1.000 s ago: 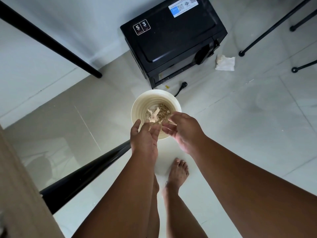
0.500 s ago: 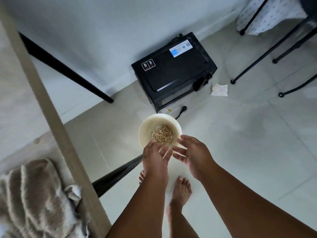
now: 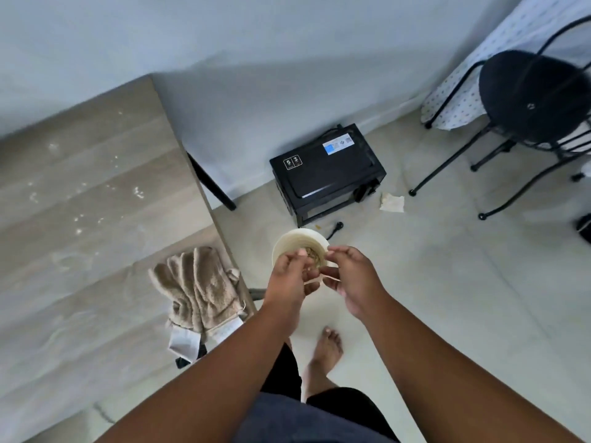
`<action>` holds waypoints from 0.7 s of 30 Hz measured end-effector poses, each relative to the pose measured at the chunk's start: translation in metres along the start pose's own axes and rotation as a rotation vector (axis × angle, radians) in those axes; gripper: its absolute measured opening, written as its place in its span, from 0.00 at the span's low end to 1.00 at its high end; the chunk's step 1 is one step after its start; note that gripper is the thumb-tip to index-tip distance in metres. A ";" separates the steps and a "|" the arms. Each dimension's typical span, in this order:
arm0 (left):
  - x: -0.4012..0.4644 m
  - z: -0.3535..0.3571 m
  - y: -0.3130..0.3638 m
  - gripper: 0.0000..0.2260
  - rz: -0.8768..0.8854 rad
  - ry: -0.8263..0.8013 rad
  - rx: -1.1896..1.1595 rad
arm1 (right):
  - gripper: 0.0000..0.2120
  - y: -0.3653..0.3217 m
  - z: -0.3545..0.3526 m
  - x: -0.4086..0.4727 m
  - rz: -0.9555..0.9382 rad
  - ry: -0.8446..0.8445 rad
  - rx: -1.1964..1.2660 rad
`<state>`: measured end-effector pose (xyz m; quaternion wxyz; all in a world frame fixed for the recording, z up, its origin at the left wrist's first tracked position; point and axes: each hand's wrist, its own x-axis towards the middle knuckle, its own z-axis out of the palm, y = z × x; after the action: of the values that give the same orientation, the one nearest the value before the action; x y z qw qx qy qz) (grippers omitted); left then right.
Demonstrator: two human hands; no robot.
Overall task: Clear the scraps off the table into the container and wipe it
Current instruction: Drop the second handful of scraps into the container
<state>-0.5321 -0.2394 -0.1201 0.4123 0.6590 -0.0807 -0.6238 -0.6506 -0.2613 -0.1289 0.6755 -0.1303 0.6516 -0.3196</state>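
We observe the wooden tabletop (image 3: 80, 193) at left, dotted with pale crumbs (image 3: 96, 190), a beige towel (image 3: 198, 289) bunched at its near edge. A black microwave (image 3: 326, 174) stands on the floor by the wall, a black chair (image 3: 531, 97) to the right. The cream container (image 3: 295, 243) sits on the floor, brown scraps (image 3: 311, 252) inside. Both forearms extend forward above it; the left hand (image 3: 289, 279) and right hand (image 3: 351, 279) meet fingertip to fingertip, fingers loosely curled. We cannot tell whether either holds anything.

Pale wall (image 3: 287, 43), tiled floor (image 3: 463, 298), black chair (image 3: 531, 94)
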 end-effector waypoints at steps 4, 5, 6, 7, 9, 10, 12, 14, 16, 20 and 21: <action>-0.048 -0.013 0.026 0.05 0.076 -0.032 0.050 | 0.07 -0.024 0.007 -0.036 -0.048 0.004 -0.045; -0.057 -0.019 0.033 0.05 0.088 -0.026 0.059 | 0.07 -0.028 0.010 -0.045 -0.061 -0.002 -0.064; -0.065 -0.027 0.039 0.04 0.094 -0.020 0.071 | 0.07 -0.031 0.012 -0.053 -0.073 -0.012 -0.081; -0.072 -0.036 0.045 0.04 0.098 -0.017 0.080 | 0.07 -0.034 0.016 -0.060 -0.085 -0.024 -0.099; -0.081 -0.053 0.053 0.03 0.104 -0.020 0.085 | 0.07 -0.036 0.025 -0.071 -0.115 -0.057 -0.150; -0.085 -0.062 0.059 0.03 0.120 -0.024 0.089 | 0.06 -0.038 0.032 -0.077 -0.135 -0.082 -0.179; -0.092 -0.082 0.072 0.02 0.142 -0.027 0.091 | 0.06 -0.040 0.050 -0.087 -0.164 -0.126 -0.226; -0.096 -0.102 0.087 0.03 0.147 -0.017 0.071 | 0.06 -0.040 0.070 -0.097 -0.183 -0.163 -0.239; -0.100 -0.125 0.103 0.04 0.187 0.010 0.072 | 0.06 -0.038 0.094 -0.108 -0.197 -0.206 -0.258; -0.112 -0.174 0.132 0.04 0.283 0.045 0.104 | 0.05 -0.031 0.143 -0.129 -0.239 -0.268 -0.360; -0.115 -0.188 0.138 0.04 0.296 0.052 0.096 | 0.05 -0.028 0.156 -0.135 -0.255 -0.280 -0.385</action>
<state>-0.3328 -0.1737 0.0332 0.4697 0.6747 -0.1959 -0.5346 -0.5001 -0.2389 0.0129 0.6761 -0.3805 0.5789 -0.2509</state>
